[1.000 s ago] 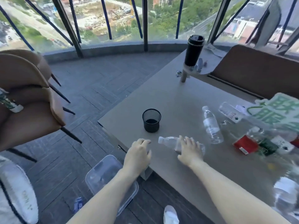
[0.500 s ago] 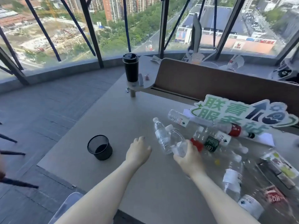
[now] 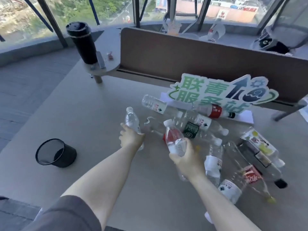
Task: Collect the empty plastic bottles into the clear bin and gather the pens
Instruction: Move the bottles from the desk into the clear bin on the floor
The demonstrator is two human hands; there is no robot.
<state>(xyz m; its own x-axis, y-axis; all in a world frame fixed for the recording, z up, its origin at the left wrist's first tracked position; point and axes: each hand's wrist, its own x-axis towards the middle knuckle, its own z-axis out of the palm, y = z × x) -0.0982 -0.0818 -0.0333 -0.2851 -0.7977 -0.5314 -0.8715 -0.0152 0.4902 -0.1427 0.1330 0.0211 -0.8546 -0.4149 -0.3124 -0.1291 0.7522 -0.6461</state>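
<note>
My left hand point(image 3: 131, 138) grips a small clear bottle point(image 3: 132, 121) with a white cap, its neck pointing away from me. In my right hand point(image 3: 185, 158) is a clear bottle with a red label point(image 3: 174, 139), held tilted above the table. Several more empty plastic bottles point(image 3: 198, 124) lie in a heap to the right on the grey table point(image 3: 83, 114). Another bottle with a white label point(image 3: 213, 164) lies just right of my right hand. The clear bin and the pens are out of view.
A black mesh cup point(image 3: 55, 153) lies tilted near the table's left edge. A black tumbler point(image 3: 82, 42) stands on a small round shelf at the back. A green and white sign point(image 3: 216, 92) leans against the brown divider point(image 3: 200, 59) behind the bottles.
My left hand has closed on the small clear bottle. My right hand has lifted the red-labelled bottle off the table. The view has swung right, and the bin has left the frame.
</note>
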